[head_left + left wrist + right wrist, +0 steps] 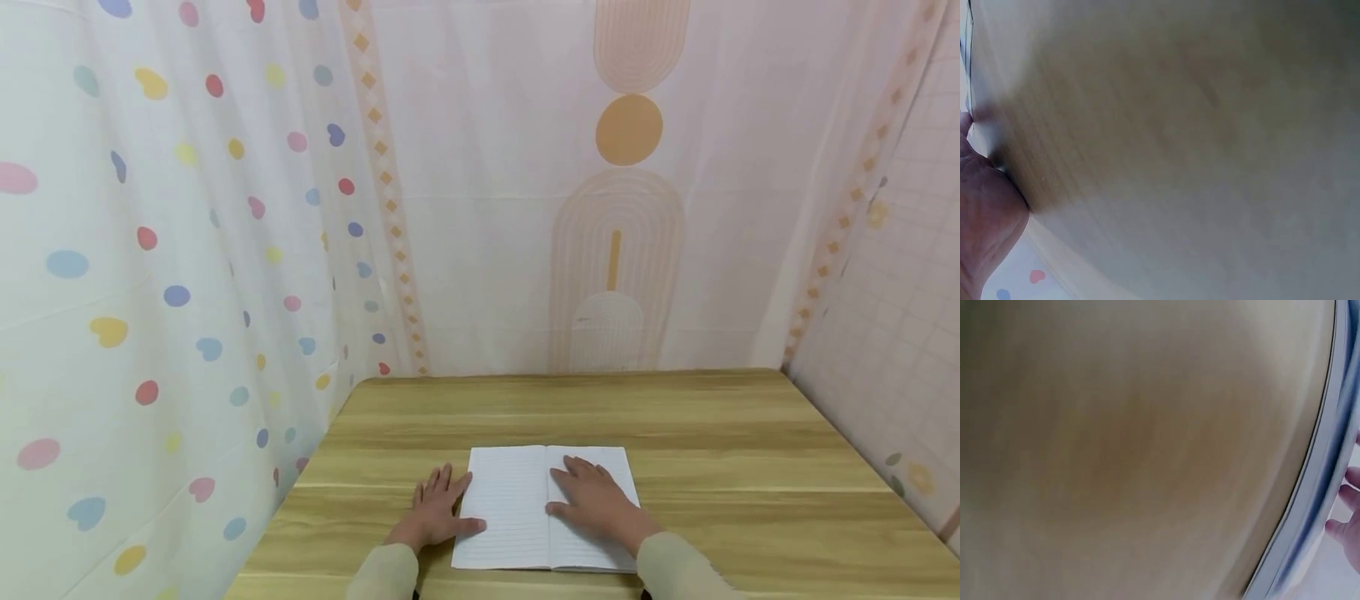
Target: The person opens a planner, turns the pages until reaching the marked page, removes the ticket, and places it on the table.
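An open notebook (510,492) with ruled white pages lies flat on the wooden table. My left hand (435,510) rests at its left edge, fingers spread, with the thumb over the left page and the other fingers mostly on the wood. On the right page lies my right hand (596,504), its fingers spread and pointing toward the upper left, near the centre fold. In the left wrist view part of the left hand (988,212) shows at the table surface. The right wrist view catches the notebook's edge (1310,487) and the right hand's fingers (1349,494) at the far right.
The wood-grain table (720,450) extends behind and to both sides of the notebook. A dotted curtain (187,292) hangs on the left, a patterned curtain (480,208) behind, and a grid-patterned one (900,333) on the right.
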Tool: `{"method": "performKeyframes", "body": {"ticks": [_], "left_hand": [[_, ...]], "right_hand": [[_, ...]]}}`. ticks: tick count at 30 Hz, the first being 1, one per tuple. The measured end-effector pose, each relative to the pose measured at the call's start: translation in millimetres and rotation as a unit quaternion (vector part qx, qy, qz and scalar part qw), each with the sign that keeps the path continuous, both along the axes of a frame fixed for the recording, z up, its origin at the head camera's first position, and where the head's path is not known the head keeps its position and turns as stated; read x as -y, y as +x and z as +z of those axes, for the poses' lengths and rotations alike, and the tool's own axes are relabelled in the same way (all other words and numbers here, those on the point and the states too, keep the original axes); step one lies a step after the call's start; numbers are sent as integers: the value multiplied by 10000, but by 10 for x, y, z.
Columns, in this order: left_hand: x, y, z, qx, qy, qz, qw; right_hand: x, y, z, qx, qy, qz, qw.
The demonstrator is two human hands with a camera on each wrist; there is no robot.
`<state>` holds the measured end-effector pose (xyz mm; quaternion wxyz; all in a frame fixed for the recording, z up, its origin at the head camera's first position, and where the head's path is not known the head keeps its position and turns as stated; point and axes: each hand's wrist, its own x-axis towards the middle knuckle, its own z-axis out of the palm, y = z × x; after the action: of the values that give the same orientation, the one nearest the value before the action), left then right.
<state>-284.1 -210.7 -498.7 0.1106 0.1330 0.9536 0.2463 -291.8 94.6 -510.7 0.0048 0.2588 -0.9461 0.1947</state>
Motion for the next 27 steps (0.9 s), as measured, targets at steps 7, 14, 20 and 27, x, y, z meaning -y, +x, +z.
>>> {"method": "performKeyframes", "body": {"ticks": [7, 14, 20, 27], "left_hand": [[-4, -5, 5, -22, -71, -25, 10000], [21, -43, -44, 40, 39, -41, 10000], [16, -45, -28, 84, 78, -21, 9999], [17, -40, -22, 96, 66, -1, 9999]], "right_hand": [[-357, -136, -28, 45, 50, -737, 9973], [-739, -255, -39, 235, 163, -1246, 9918], [-877, -263, -27, 365, -25, -1191, 9922], [-886, -297, -36, 433, 55, -1189, 9919]]}}
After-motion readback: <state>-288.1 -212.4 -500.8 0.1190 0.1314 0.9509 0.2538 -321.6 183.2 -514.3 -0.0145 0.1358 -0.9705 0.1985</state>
